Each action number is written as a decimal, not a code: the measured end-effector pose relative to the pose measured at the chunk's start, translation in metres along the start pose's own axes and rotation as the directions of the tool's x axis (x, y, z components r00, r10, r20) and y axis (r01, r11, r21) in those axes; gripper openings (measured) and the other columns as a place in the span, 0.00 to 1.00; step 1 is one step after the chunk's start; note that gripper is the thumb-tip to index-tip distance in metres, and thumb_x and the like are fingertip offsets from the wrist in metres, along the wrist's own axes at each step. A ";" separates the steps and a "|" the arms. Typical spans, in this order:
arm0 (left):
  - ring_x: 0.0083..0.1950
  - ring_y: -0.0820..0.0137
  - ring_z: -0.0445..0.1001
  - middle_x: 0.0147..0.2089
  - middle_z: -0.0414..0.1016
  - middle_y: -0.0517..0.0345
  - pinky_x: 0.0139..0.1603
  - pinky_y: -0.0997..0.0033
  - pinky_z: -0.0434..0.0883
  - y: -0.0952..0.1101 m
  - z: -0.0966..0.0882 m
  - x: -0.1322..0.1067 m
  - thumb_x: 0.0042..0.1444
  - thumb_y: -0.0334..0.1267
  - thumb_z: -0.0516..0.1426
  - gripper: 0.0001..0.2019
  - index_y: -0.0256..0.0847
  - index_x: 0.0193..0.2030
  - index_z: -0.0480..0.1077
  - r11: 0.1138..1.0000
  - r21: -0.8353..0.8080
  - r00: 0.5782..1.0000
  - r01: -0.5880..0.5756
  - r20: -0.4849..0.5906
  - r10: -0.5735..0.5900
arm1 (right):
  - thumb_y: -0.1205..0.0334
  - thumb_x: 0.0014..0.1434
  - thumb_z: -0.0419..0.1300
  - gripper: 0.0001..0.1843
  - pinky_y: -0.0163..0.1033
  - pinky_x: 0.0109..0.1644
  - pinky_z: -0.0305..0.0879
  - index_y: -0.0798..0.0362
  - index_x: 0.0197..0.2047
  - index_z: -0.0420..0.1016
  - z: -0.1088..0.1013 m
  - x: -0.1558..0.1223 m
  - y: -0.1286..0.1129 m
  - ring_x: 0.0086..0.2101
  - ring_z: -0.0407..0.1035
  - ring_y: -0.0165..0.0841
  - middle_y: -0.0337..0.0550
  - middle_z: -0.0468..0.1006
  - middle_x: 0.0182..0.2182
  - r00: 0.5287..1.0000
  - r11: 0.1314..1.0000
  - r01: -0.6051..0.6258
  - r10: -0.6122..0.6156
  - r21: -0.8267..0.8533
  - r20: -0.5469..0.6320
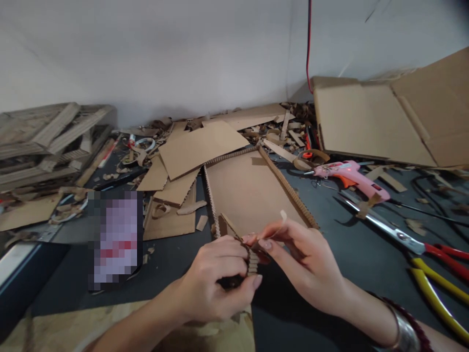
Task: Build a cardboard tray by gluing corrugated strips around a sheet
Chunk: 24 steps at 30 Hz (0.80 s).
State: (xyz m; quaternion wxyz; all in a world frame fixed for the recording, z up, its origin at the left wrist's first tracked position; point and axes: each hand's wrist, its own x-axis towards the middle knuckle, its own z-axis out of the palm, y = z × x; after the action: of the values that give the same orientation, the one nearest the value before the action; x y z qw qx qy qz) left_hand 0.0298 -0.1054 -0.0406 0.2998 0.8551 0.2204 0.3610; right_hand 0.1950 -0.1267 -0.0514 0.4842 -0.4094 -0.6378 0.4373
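My left hand (pixel 214 278) is closed around a small ribbed strip of corrugated cardboard (pixel 252 261) at the near edge of a flat cardboard panel (pixel 249 190). My right hand (pixel 298 259) pinches the same strip from the right, thumb and fingertips meeting it, with a thin curl of paper (pixel 283 217) sticking up above the fingers. The panel has ribbed cardboard strips (pixel 289 190) glued along its sides. Both hands work over a dark table (pixel 351 249).
A pink glue gun (pixel 348 178) lies right of the panel. Red-handled scissors (pixel 403 237) and yellow-handled pliers (pixel 436 293) lie at the right. A large open cardboard box (pixel 384 122) stands at the back right. Cardboard scraps (pixel 190 156) and stacked cardboard pieces (pixel 47 142) fill the left.
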 end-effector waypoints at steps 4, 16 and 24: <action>0.23 0.74 0.61 0.18 0.64 0.58 0.27 0.72 0.63 0.000 -0.001 0.001 0.47 0.23 0.51 0.11 0.38 0.18 0.58 1.000 0.002 0.999 -0.012 -0.032 0.012 | 0.69 0.55 0.57 0.07 0.30 0.44 0.69 0.51 0.37 0.68 0.000 0.003 -0.002 0.40 0.72 0.29 0.41 0.77 0.39 0.996 0.998 0.062 -0.061 -0.015 0.066; 0.24 0.72 0.66 0.19 0.69 0.56 0.27 0.73 0.64 -0.005 -0.002 -0.003 0.54 0.35 0.54 0.12 0.36 0.20 0.67 0.977 -0.013 0.977 0.215 -0.007 -0.215 | 0.75 0.54 0.55 0.10 0.29 0.49 0.66 0.55 0.37 0.72 0.000 0.001 0.002 0.42 0.71 0.28 0.46 0.78 0.40 0.956 0.929 0.293 -0.278 -0.228 0.095; 0.26 0.71 0.70 0.22 0.72 0.53 0.30 0.74 0.67 -0.002 -0.002 0.000 0.54 0.29 0.52 0.10 0.34 0.23 0.69 0.988 -0.018 0.987 0.156 0.029 -0.155 | 0.72 0.56 0.52 0.10 0.31 0.45 0.69 0.52 0.39 0.71 0.000 0.000 -0.002 0.41 0.73 0.31 0.42 0.79 0.37 0.989 0.959 0.149 -0.139 -0.243 0.055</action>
State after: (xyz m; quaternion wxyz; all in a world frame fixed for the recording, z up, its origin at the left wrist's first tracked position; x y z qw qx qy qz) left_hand 0.0279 -0.1034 -0.0408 0.3386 0.8372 0.2786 0.3268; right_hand 0.1950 -0.1273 -0.0493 0.4481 -0.4106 -0.7242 0.3258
